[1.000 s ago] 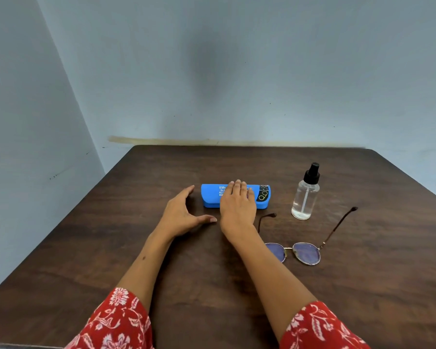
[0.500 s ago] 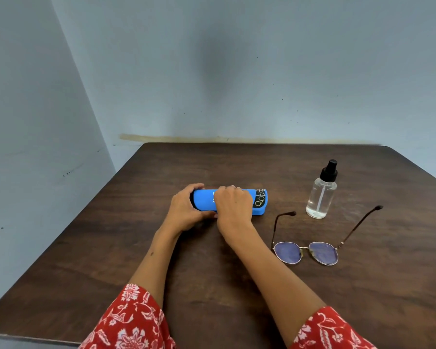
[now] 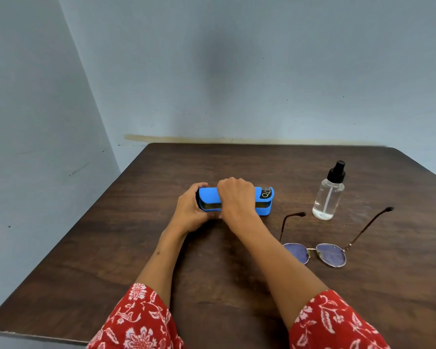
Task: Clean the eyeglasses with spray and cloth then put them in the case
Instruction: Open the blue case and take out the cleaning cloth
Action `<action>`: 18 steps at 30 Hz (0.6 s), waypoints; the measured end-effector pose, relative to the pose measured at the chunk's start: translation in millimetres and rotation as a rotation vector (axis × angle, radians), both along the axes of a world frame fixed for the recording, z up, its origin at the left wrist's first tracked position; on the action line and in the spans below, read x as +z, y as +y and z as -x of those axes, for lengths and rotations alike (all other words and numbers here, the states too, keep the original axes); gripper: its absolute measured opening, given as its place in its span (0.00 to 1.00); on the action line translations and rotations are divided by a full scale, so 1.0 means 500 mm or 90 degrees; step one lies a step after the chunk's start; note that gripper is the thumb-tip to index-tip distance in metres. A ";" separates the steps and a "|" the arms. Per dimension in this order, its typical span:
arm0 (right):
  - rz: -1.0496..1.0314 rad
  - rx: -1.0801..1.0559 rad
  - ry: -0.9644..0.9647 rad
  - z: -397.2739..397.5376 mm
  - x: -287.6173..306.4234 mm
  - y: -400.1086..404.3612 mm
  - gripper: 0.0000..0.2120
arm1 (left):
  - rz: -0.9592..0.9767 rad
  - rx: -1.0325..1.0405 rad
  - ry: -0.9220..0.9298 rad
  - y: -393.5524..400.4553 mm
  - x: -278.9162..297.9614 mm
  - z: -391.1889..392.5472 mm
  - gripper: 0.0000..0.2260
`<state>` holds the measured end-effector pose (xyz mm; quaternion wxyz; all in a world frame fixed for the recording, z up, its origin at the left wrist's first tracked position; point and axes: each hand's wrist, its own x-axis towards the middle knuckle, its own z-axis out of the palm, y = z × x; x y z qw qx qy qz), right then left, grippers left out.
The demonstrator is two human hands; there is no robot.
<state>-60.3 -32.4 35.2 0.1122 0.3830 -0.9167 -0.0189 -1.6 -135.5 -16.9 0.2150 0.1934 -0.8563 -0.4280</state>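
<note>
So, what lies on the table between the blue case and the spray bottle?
Nothing: in the head view only bare table shows between the blue case and the spray bottle. The eyeglasses lie nearer the person.

Short red sleeves (image 3: 141, 321) — white floral print — on both bare forearms.

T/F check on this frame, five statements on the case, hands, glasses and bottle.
1. Both hands grip the blue eyeglass case. True: left hand at its left end, right hand over the top.
2. The case lid is fully shut. False: a dark gap shows along the front.
3. The metal-framed eyeglasses lie inside the case. False: they lie on the dark wooden table, temples open.
4. The clear spray bottle with black nozzle stands upright. True.
5. A cleaning cloth lies beside the bottle. False: no cloth is visible.
</note>
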 end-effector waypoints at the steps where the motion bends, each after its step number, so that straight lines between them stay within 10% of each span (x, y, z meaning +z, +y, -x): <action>1: 0.007 -0.002 -0.012 0.005 0.013 0.003 0.15 | -0.005 -0.001 -0.006 0.000 -0.001 0.000 0.41; 18: 0.137 -0.124 -0.215 0.050 0.079 -0.050 0.10 | -0.027 -0.021 -0.090 0.002 0.001 0.003 0.53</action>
